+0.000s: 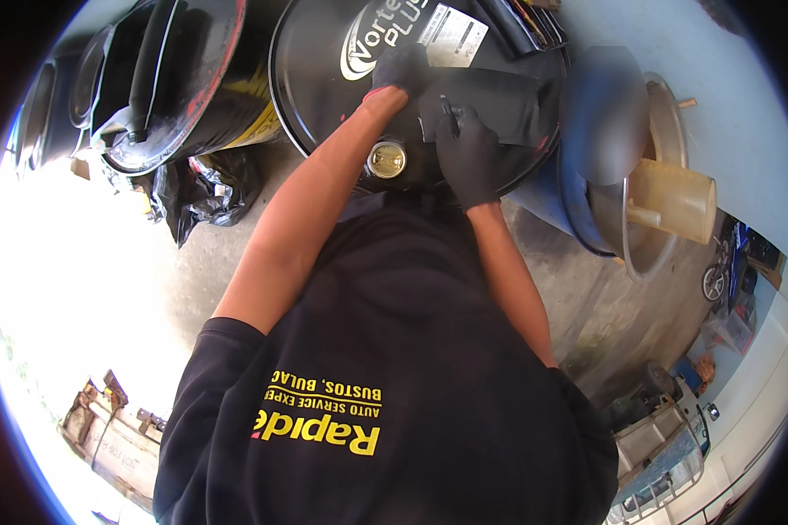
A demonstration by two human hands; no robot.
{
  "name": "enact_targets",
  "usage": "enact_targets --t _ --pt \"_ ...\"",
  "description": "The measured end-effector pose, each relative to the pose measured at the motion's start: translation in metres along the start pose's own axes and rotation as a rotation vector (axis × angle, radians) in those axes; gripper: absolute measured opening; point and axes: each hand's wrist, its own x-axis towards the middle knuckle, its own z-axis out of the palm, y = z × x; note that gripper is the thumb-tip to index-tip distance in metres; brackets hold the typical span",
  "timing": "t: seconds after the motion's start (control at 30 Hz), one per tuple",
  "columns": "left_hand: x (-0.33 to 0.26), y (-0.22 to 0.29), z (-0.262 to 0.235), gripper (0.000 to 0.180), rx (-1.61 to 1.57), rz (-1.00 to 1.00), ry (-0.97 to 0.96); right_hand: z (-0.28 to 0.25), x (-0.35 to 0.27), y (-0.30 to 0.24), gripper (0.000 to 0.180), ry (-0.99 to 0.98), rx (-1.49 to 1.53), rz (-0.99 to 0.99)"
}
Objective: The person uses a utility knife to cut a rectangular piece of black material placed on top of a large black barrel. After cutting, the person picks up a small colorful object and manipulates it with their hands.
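A concrete workshop floor [604, 297] fills the middle of the frame, with a black steel drum [324, 96] lying across the upper centre and a second, open black drum [184, 79] at the upper left beside a crumpled black plastic bag [210, 188]. On the drum's lid a dark cloth [508, 105] is spread out, and both gloved hands work on it. The left hand [400, 70], in a black glove, lies flat with fingers together, pressing on the cloth's left edge near a white label [453, 35]. The right hand [468, 153], also gloved, has its fingers curled down onto the cloth's lower edge, gripping it. A brass-coloured bung cap [387, 159] sits just below and between the hands, uncovered. Wiping well here probably means keeping one hand anchoring the cloth while the other pulls it taut, steering clear of the cap. At the right, a yellowish plastic jug [674, 201] rests in a metal funnel pan [665, 131].
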Motion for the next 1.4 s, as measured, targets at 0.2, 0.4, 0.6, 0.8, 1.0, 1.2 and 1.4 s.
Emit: enact_targets --t 0.2,0.4,0.6,0.8,1.0,1.2,1.4 --pt "0.0 0.006 -0.005 0.037 0.015 -0.006 -0.002 0.036 0.012 0.003 0.028 -0.031 -0.009 0.005" --pt "0.0 0.005 -0.004 0.037 0.001 -0.008 0.004 0.045 0.009 0.008 0.029 -0.066 -0.087 0.005" --pt "-0.002 0.009 -0.008 0.035 0.013 -0.006 0.001 0.048 0.007 0.011 0.029 -0.051 -0.079 -0.031" --pt "0.001 0.006 -0.006 0.036 0.034 -0.023 -0.01 0.044 0.007 0.004 0.03 -0.069 -0.092 -0.05" --pt "0.0 0.01 -0.009 0.037 0.031 -0.037 -0.029 0.049 0.007 0.01 0.029 -0.058 -0.104 -0.082" --pt "0.001 0.007 -0.006 0.037 0.031 -0.016 -0.01 0.049 0.007 0.009 0.029 -0.062 -0.129 -0.084" --pt "0.001 0.007 -0.006 0.035 0.027 -0.017 -0.006 0.051 0.008 0.009 0.028 -0.038 -0.141 -0.145"
